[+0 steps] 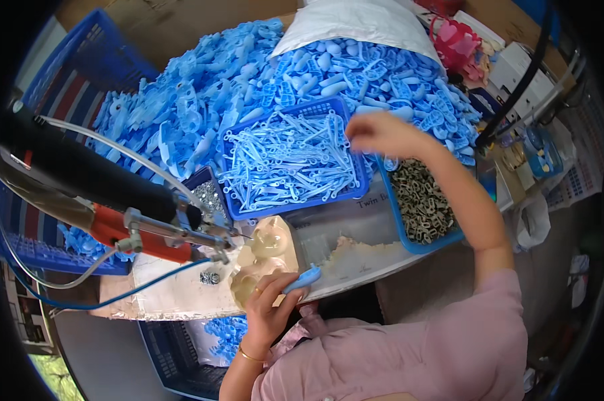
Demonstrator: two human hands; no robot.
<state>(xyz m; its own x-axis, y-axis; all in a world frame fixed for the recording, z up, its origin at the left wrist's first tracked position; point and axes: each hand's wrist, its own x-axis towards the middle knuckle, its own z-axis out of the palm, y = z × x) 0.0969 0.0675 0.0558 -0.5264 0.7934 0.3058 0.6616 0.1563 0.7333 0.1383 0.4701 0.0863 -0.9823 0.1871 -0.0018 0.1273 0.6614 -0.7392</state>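
Note:
In my left hand [270, 309], at the table's near edge, a small elongated blue plastic piece [304, 279] is gripped between thumb and fingers. That hand rests against a yellowish translucent molded block [275, 246] with rounded hollows. My right hand [387, 135] is stretched out over the right rim of a blue basket [295, 201] filled with thin light-blue plastic links [285, 160]. Its fingers are bent and pressed together, and whatever they may hold is hidden. Just below that wrist stands a blue tray [414, 248] of small bronze-coloured metal clips [419, 204].
A black and red pneumatic screwdriver [94, 180] with hoses extends over the table from the left. Heaped blue plastic shells [181, 100] fill the back, partly under a white sack [355, 27]. A small bin holds screws [210, 197]. A dark blue crate [175, 364] sits below the table.

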